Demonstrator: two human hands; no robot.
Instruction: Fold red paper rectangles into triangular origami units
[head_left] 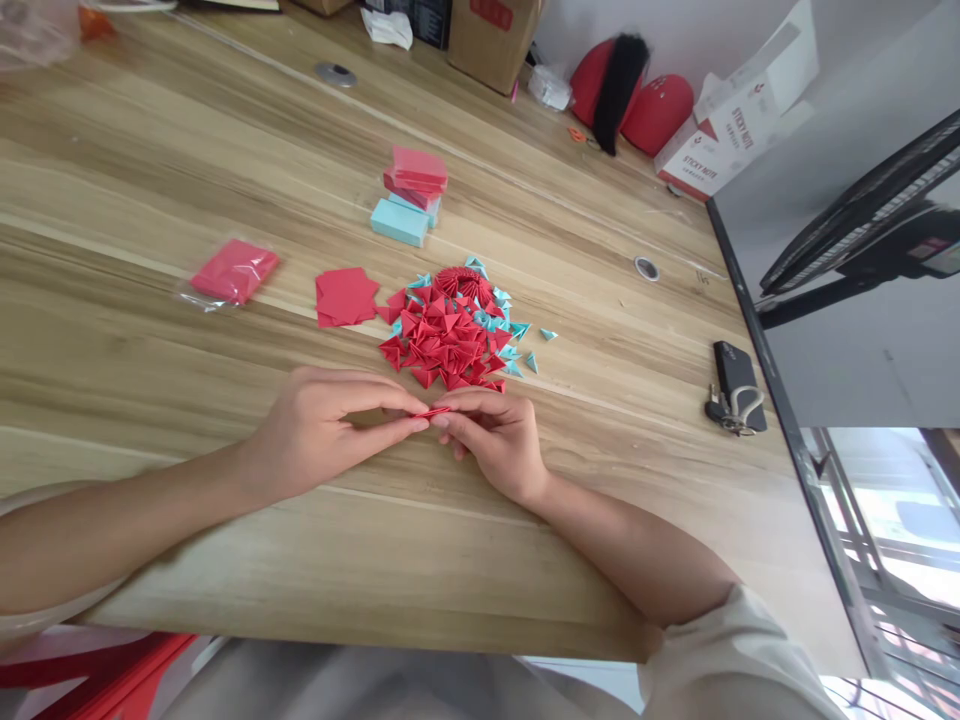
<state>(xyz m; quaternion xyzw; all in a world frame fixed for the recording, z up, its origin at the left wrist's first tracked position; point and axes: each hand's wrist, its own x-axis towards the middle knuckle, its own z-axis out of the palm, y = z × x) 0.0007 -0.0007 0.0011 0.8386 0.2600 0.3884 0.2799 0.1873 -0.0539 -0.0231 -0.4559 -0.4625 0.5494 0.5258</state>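
Between my two hands is a small folded piece of red paper point(433, 412), seen nearly edge-on. My left hand point(330, 425) pinches its left end between thumb and fingers. At its right end, my right hand point(496, 430) pinches it the same way. Just beyond my fingertips lies a heap of red folded paper triangles point(450, 340), with light blue folded triangles point(511, 352) around its edges. A ring of red folded pieces point(459, 283) sits at the back of the heap. Left of the heap is a loose stack of red square paper point(346, 297).
A plastic-wrapped red paper pack point(235, 271) lies at left; blue paper packs point(400, 222) and red paper packs point(416, 172) are stacked farther back. At right, keys point(735, 412) rest against a black box point(739, 375). Cardboard boxes point(495, 40) and a fan point(862, 210) stand beyond.
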